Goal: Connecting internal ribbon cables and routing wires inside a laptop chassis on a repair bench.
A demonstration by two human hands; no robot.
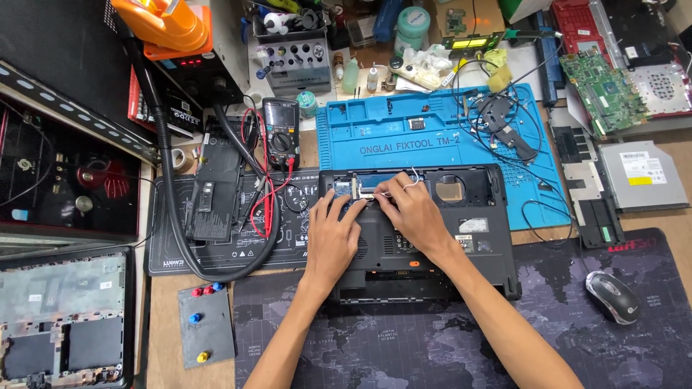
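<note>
Two hands at work on an opened laptop base.
Right hand (414,209) pinches a thin white wire (412,180); left hand (337,229) lies flat, unclenched, on the laptop base (490,245), just beside it, which straddles the blue repair mat (447,130) and dark desk mat (404,346).

1. Wooden workbench (167,338), bare at 8 o'clock.
2. Dark map-print mat (404,346) at 6 o'clock.
3. Blue repair mat (375,133) at 12 o'clock.
4. Black mat (238,256) at 9 o'clock.
5. Optical drive (644,175) at 3 o'clock.
</note>
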